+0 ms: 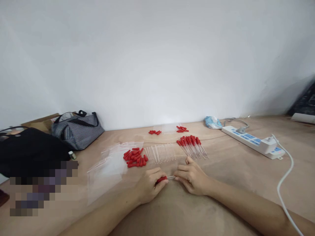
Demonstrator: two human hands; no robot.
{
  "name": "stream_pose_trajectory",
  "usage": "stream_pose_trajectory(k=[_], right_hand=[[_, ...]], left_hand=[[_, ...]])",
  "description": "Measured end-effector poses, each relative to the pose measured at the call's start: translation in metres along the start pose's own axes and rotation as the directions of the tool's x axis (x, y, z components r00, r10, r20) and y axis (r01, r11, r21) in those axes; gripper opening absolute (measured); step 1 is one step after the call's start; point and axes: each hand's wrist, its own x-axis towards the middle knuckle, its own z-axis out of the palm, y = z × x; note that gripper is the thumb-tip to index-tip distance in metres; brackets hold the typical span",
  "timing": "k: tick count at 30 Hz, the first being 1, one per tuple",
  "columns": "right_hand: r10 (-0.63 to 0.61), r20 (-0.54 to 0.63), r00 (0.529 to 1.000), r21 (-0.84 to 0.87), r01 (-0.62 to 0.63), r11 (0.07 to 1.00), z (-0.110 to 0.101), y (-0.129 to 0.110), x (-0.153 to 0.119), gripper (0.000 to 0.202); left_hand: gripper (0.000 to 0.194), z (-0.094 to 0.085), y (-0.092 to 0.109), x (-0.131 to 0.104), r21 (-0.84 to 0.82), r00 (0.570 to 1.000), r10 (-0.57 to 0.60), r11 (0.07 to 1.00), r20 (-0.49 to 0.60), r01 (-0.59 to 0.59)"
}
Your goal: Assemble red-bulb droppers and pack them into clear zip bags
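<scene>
My left hand [150, 184] is closed round a red rubber dropper bulb [161, 179]. From the bulb a clear dropper tube [170, 177] reaches across to my right hand [190, 177], whose fingertips pinch its far end. How deep the tube sits in the bulb is hidden by my left fingers. Beyond my left hand lies a pile of loose red bulbs [136, 157]. Beside it, clear tubes [161, 153] lie in a row. Past my right hand, several droppers with red bulbs on their tubes [193, 146] lie side by side.
Clear plastic bags [105, 173] lie left of the loose bulbs. Smaller groups of red bulbs [154, 132] and thin tubes [169, 132] are near the wall. A power strip [251, 141] with a white cable [283, 182] is at right, a striped bag [78, 131] at left.
</scene>
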Motion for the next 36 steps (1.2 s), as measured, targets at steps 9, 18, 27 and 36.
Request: stream_pose_trajectory(k=[9,18,27,36], right_hand=[[0.076,0.032,0.997,0.085,-0.079,0.993,0.005,-0.007,0.002,0.023],[0.071,0.045,0.996,-0.015,-0.070,0.997,-0.007,-0.011,0.009,0.017],[0.678,-0.091,0.730,-0.035,-0.682,0.730,-0.005,0.034,0.032,0.018],[0.811,-0.037,0.584,-0.233,-0.794,0.562,0.011,0.045,0.064,0.021]], left_hand=[[0.020,0.000,0.000,0.001,-0.008,0.999,0.031,1.000,0.034,-0.030],[0.011,-0.002,0.001,0.003,-0.111,0.998,-0.057,0.992,-0.025,0.054],[0.024,0.005,-0.012,0.001,-0.116,0.949,-0.262,0.963,-0.174,0.244],[0.006,-0.006,-0.001,0.005,-0.097,0.977,-0.209,0.974,-0.050,0.204]])
